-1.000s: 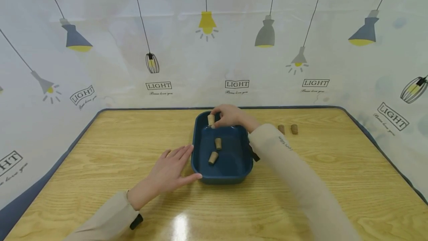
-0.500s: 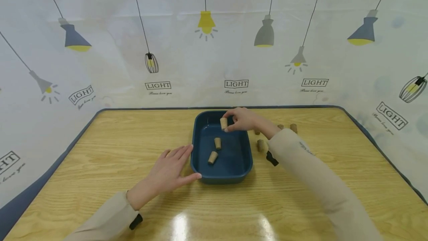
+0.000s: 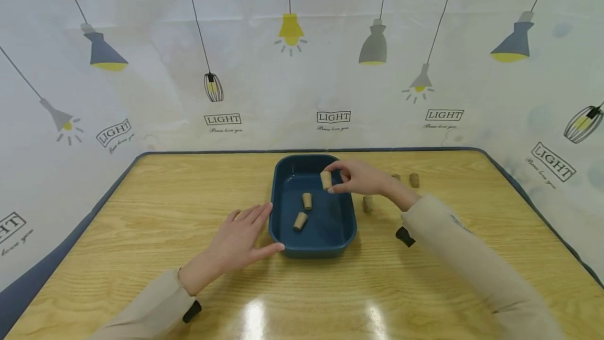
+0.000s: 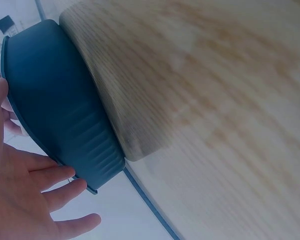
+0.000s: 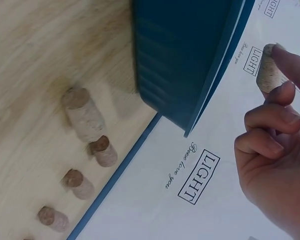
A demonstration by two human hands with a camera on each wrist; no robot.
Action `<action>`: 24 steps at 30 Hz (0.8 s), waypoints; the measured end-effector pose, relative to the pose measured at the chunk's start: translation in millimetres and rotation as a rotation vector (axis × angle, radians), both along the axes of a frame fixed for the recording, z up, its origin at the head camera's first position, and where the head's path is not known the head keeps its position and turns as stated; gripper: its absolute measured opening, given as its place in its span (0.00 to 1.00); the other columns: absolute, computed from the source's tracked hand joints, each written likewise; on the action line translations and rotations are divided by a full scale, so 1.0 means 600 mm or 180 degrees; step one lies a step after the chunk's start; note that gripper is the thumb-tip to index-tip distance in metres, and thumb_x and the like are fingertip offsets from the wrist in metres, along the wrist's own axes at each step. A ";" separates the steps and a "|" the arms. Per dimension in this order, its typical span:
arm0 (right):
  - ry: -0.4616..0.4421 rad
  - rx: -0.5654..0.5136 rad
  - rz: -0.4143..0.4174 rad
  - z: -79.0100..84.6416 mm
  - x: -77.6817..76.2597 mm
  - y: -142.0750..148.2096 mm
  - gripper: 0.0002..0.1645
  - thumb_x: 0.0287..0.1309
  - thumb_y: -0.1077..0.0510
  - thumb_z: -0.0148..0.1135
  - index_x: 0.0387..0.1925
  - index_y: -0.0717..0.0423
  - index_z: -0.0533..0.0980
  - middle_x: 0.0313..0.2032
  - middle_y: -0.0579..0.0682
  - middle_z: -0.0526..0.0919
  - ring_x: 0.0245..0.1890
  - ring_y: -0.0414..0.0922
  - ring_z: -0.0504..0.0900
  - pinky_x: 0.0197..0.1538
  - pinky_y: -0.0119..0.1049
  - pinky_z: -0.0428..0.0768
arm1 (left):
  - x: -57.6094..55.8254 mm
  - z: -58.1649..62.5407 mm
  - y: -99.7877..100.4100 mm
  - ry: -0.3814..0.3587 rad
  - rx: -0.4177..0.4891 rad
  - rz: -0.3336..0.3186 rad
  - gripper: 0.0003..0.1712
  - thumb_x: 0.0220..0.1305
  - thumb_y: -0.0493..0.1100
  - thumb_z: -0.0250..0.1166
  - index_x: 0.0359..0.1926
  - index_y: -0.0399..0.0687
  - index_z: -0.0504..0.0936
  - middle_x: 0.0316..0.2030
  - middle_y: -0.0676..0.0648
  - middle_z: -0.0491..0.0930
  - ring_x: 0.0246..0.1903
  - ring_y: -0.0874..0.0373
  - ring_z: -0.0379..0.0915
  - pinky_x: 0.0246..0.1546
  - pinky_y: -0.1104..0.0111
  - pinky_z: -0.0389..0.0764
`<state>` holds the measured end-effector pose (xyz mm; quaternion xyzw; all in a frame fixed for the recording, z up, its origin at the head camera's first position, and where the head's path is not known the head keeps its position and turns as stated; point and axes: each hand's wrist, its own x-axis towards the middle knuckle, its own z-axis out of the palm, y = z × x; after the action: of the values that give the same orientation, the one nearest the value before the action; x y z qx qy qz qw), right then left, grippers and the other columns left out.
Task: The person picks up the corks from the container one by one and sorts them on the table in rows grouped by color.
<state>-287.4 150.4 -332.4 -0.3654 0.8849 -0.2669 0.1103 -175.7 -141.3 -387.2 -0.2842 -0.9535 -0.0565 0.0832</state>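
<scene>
A cork (image 5: 269, 74) in the right grip (image 5: 282, 160), near a blue tub (image 5: 179, 60); more corks (image 5: 85, 117) on the wood-grained table (image 5: 30, 75).

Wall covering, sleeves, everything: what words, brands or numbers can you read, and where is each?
"LIGHT": boxed, repeated across the wall covering.
"love you": script beneath it; the word before is unclear.
Right sleeve: small lettering, too blurred to read.
Blue tray and corks: no readable text.

L hand (image 3: 238, 243) w/ fingers straight, thumb out; R hand (image 3: 362, 177) in thumb-finger pinch, arm outstretched
</scene>
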 end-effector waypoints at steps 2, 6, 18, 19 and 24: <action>-0.0013 -0.0063 -0.0004 -0.001 0.005 0.009 0.29 0.54 0.49 0.59 0.55 0.57 0.68 0.10 0.44 0.61 0.10 0.40 0.59 0.25 0.35 0.66 | 0.000 0.000 0.000 0.0020 0.0009 -0.0013 0.50 0.53 0.74 0.42 0.64 0.40 0.57 0.60 0.43 0.61 0.58 0.49 0.57 0.51 0.49 0.58; -0.0049 -0.0177 -0.0066 -0.002 0.015 0.031 0.29 0.53 0.49 0.60 0.55 0.56 0.68 0.10 0.44 0.63 0.11 0.40 0.60 0.24 0.35 0.67 | 0.000 0.000 0.000 0.0028 -0.0001 -0.0020 0.50 0.53 0.74 0.42 0.64 0.41 0.57 0.60 0.43 0.60 0.58 0.49 0.57 0.51 0.49 0.59; 0.0029 -0.0379 -0.0321 -0.013 0.041 0.117 0.28 0.53 0.56 0.61 0.54 0.62 0.68 0.12 0.43 0.62 0.13 0.38 0.58 0.27 0.34 0.66 | 0.000 0.001 0.001 -0.0024 -0.0033 0.0017 0.51 0.53 0.75 0.40 0.65 0.41 0.57 0.61 0.44 0.60 0.58 0.49 0.57 0.51 0.48 0.58; 0.0018 -0.0380 -0.0346 -0.017 0.042 0.124 0.28 0.53 0.55 0.61 0.54 0.62 0.68 0.12 0.43 0.62 0.13 0.38 0.58 0.27 0.34 0.66 | 0.000 0.001 0.001 -0.0020 -0.0035 0.0020 0.51 0.52 0.75 0.40 0.65 0.41 0.57 0.61 0.44 0.60 0.58 0.49 0.57 0.51 0.48 0.58; -0.0001 -0.0315 -0.0402 -0.036 0.042 0.155 0.30 0.52 0.54 0.62 0.54 0.65 0.67 0.12 0.42 0.63 0.12 0.37 0.58 0.26 0.34 0.66 | 0.000 0.000 0.001 -0.0008 -0.0042 0.0021 0.51 0.52 0.75 0.40 0.65 0.41 0.57 0.61 0.44 0.60 0.58 0.49 0.57 0.52 0.49 0.58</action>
<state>-262.5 243.2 -354.0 -0.3138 0.8919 -0.3168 0.0752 -175.9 -140.7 -387.3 -0.2815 -0.9549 -0.0503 0.0803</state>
